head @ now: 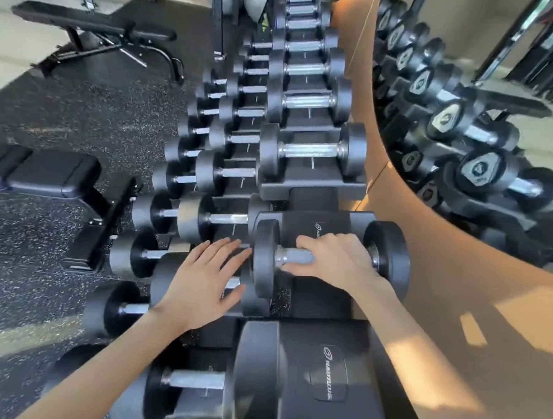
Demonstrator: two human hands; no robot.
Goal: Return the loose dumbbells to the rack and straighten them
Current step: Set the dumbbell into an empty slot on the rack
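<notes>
A black dumbbell (265, 257) with a chrome handle lies across the top tier of the dumbbell rack (313, 185), just in front of me. My right hand (334, 259) grips its handle, fingers curled over the bar. My left hand (208, 279) hovers flat with straight fingers beside the dumbbell's left head, above the middle tier. Several more black dumbbells (305, 152) sit in rows on the rack's tiers, running away from me. An empty saddle (328, 383) with a logo lies nearest to me on the top tier.
A tan wall (459, 287) runs along the rack's right side, with a mirror (472, 108) reflecting the dumbbells. A black bench (42, 173) stands on the speckled rubber floor to the left, another bench (94, 29) farther back.
</notes>
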